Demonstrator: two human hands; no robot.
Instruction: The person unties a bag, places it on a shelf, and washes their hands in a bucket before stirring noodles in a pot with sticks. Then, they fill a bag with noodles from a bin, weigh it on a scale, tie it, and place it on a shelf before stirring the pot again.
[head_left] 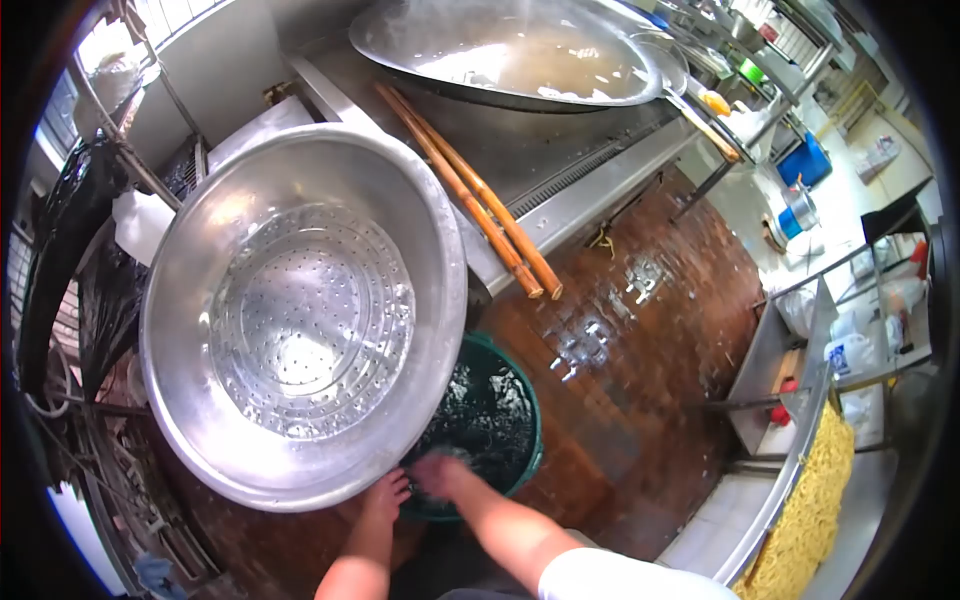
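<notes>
A large metal colander [300, 470], its bottom pierced with many small holes, stands beside a green tub [535, 430] of dark, rippling water. My left hand [385, 493] is at the colander's lower rim, by the tub's near edge, with its fingers stretched out and apart. Over the near side of the water reaches my right hand [440, 474]; motion smears its fingers. Part of the tub is hidden behind the colander.
A wide wok [510, 60] of steaming, cloudy liquid sits on the metal stove [470, 150]. Two long wooden sticks [480, 205] lean over the stove's edge. Yellow noodles [805, 510] fill a tray at the right. The brown floor [650, 340] has wet patches.
</notes>
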